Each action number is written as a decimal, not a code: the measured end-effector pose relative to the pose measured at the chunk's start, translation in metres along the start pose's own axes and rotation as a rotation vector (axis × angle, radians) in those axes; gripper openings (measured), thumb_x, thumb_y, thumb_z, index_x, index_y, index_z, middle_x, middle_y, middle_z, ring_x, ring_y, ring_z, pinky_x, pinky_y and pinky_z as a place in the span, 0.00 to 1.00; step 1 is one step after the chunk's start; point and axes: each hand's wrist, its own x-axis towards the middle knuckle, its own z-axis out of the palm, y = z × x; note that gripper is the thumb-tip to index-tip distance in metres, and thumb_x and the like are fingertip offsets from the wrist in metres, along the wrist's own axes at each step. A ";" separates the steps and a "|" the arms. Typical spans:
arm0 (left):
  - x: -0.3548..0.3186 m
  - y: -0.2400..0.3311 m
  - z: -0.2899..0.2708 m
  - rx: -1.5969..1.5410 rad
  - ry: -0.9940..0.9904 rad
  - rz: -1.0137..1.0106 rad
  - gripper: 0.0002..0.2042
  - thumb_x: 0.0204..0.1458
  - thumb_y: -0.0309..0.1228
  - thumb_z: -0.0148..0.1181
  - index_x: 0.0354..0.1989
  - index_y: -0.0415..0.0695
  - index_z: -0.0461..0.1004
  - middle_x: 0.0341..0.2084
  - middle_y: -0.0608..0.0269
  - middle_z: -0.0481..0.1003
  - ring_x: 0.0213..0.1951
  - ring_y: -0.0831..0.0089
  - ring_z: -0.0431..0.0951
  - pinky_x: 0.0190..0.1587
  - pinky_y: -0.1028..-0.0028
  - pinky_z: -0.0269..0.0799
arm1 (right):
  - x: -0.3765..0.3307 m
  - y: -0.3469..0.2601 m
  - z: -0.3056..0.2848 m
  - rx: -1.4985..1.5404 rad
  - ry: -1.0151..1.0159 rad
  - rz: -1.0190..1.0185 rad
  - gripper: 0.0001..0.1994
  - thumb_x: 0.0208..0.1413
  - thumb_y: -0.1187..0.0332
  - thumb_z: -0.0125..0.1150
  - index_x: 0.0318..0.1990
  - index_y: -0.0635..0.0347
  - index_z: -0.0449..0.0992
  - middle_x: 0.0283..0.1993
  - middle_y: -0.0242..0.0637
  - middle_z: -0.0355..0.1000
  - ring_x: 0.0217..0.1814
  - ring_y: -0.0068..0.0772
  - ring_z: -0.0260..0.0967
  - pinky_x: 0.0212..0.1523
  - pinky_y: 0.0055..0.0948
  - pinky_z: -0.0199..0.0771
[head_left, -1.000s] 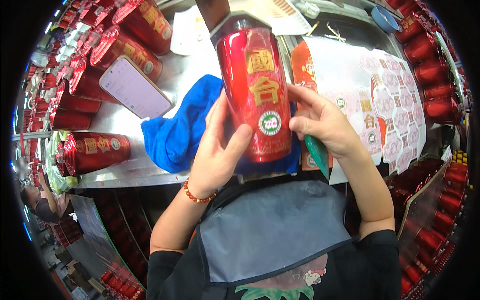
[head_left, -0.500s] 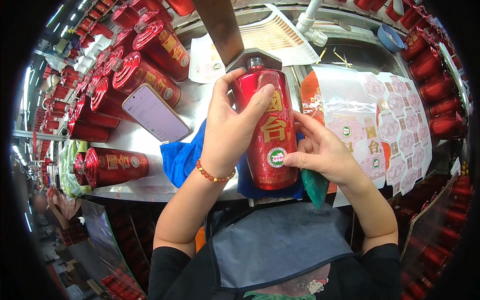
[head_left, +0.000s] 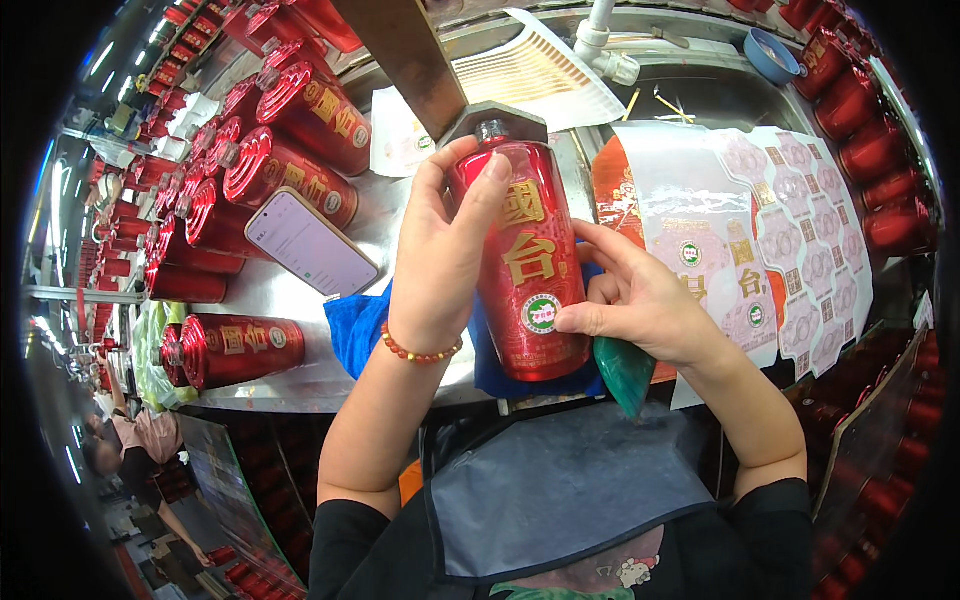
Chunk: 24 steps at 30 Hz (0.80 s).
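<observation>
A glossy red bottle (head_left: 520,210) with gold characters lies on its back in front of me, neck pointing away. My left hand (head_left: 440,240) wraps its left side near the shoulder, thumb on the upper front. My right hand (head_left: 645,300) holds the lower right side, its thumb tip at the edge of a round white-and-green sticker (head_left: 541,313) low on the bottle. A dark angular plate (head_left: 535,122) stands behind the bottle neck. Blue cloth (head_left: 355,330) lies under and beside the bottle. A translucent green piece (head_left: 622,375) pokes out below my right hand; its kind is unclear.
A phone (head_left: 311,243) lies at left, by several red bottles (head_left: 290,175). Printed label sheets (head_left: 700,220) lie at right. A brown post (head_left: 405,60) rises at the far side. A blue bowl (head_left: 771,57) sits far right. Another person (head_left: 135,440) is at far left.
My left thumb has slid left across the bottle's upper front, away from the top gold character. My right thumb stays by the sticker. The whole view has shifted slightly.
</observation>
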 end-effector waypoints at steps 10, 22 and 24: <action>0.006 -0.004 -0.009 -0.174 -0.023 -0.029 0.20 0.67 0.37 0.60 0.60 0.37 0.66 0.51 0.58 0.76 0.52 0.75 0.77 0.56 0.75 0.73 | -0.001 -0.003 -0.002 0.015 -0.025 0.028 0.46 0.54 0.70 0.76 0.75 0.68 0.52 0.63 0.46 0.65 0.38 0.14 0.70 0.38 0.16 0.73; 0.005 -0.006 -0.006 -0.104 -0.014 -0.009 0.21 0.66 0.36 0.61 0.60 0.37 0.65 0.52 0.59 0.73 0.53 0.76 0.75 0.56 0.74 0.73 | 0.001 0.006 -0.001 0.036 -0.005 -0.013 0.43 0.56 0.65 0.75 0.74 0.66 0.55 0.62 0.46 0.67 0.37 0.14 0.72 0.36 0.16 0.73; 0.006 -0.005 -0.006 -0.121 -0.026 -0.013 0.20 0.66 0.36 0.61 0.60 0.37 0.65 0.52 0.59 0.73 0.53 0.76 0.75 0.56 0.74 0.73 | 0.001 0.005 -0.002 0.056 -0.006 -0.011 0.42 0.58 0.64 0.74 0.74 0.66 0.55 0.62 0.46 0.67 0.39 0.16 0.73 0.39 0.17 0.74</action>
